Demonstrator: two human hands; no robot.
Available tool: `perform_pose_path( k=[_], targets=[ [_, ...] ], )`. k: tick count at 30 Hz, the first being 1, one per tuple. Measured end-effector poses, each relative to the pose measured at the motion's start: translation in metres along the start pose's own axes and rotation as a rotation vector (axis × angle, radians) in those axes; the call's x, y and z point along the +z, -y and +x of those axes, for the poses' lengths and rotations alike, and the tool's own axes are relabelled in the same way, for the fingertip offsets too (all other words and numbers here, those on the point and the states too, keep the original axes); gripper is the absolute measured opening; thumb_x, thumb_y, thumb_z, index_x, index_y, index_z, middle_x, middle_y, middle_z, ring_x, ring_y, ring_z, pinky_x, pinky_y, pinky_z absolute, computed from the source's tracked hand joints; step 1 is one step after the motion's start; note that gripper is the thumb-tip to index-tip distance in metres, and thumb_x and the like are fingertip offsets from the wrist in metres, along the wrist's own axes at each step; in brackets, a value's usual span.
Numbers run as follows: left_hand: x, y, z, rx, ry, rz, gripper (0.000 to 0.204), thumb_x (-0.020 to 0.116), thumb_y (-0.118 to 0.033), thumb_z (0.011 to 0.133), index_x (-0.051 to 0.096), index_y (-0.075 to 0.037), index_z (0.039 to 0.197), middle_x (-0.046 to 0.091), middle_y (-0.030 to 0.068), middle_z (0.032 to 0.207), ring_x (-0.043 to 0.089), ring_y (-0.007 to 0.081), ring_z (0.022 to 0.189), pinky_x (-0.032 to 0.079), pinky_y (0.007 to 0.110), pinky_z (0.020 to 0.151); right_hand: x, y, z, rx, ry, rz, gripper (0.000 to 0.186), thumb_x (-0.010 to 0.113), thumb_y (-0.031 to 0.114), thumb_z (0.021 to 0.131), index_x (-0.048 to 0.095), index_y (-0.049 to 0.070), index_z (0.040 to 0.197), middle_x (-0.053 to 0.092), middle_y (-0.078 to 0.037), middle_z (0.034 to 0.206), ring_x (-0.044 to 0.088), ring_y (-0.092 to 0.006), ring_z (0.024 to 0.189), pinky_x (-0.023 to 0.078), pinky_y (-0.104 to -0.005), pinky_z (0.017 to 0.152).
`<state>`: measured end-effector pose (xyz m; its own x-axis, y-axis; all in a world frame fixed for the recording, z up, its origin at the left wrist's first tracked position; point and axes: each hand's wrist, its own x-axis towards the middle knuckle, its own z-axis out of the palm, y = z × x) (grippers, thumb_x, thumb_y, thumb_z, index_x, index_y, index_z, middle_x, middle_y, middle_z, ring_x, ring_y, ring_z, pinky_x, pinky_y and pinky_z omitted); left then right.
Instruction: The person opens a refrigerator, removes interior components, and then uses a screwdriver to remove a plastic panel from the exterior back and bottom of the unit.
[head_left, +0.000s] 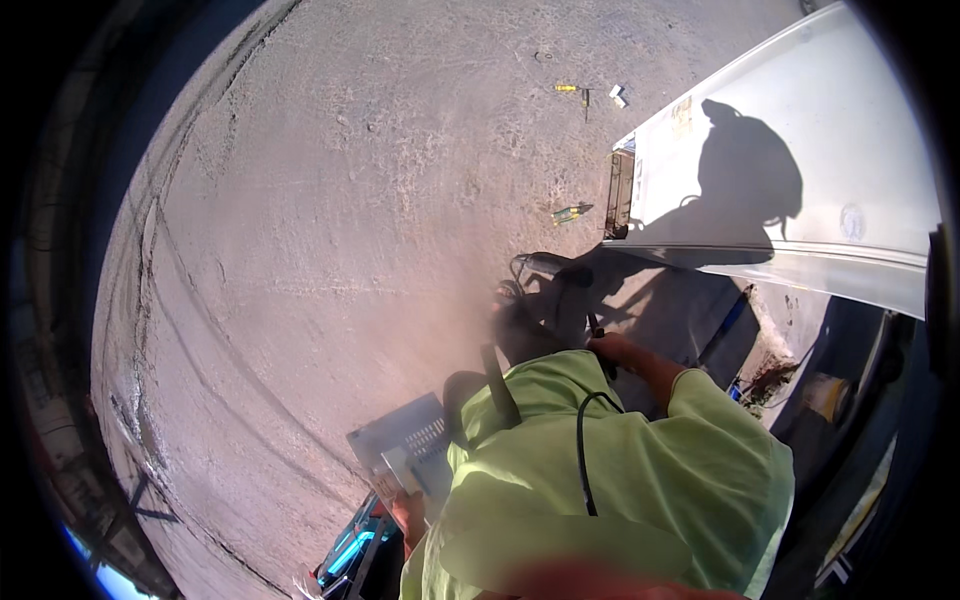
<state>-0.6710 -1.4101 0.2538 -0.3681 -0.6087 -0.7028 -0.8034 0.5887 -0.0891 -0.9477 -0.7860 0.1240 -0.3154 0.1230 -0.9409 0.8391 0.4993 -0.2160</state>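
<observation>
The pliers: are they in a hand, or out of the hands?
Out: the pliers lie on the ground, apart from the right hand and the left hand. Too small to tell if they are open.

Harsh, bright sunlight, apparently from behind person. Crisp head-shaped shadow (752, 170) on white panel (860, 120), up and rightward of right fingers (607, 343); panel's lit part nearly washed out. Dark shade (690, 305) just rightward of fingers, detail lost farther right. Pale ground (330, 200) leftward of fingers strongly lit, hazy nearest them. Green shirt (670, 450) below fingers sunlit; smeared, out-of-focus blob (590, 560) at its bottom. Fisheye bends edges; rim black.
</observation>
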Motion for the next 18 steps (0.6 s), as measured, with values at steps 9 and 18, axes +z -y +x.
perform_pose_path(
  k=[9, 18],
  targets=[
    [-0.181, -0.110, 0.161, 0.229, -0.072, 0.146, 0.042, 0.073, -0.033, 0.069, 0.070, -0.001, 0.096, 0.070, 0.0239, 0.094, 0.067, 0.0435, 0.093, 0.052, 0.051, 0.086, 0.015, 0.125, -0.057, 0.079, -0.090, 0.624, 0.029, 0.070, 0.031, 0.082, 0.071, 0.002, 0.082, 0.068, -0.008, 0.074, 0.061, -0.0189, 0.061, 0.047, -0.0333, 0.057],
    [-0.358, -0.302, 0.412, 0.597, -0.028, 0.258, 0.030, 0.074, -0.027, 0.074, 0.067, -0.002, 0.089, 0.069, 0.0228, 0.089, 0.068, 0.0412, 0.089, 0.051, 0.050, 0.078, 0.145, 0.116, -0.100, 0.364, -0.167, 1.074, 0.023, 0.068, 0.027, 0.088, 0.068, 0.006, 0.095, 0.067, -0.007, 0.078, 0.066, -0.0215, 0.068, 0.051, -0.0381, 0.056]
  ],
)
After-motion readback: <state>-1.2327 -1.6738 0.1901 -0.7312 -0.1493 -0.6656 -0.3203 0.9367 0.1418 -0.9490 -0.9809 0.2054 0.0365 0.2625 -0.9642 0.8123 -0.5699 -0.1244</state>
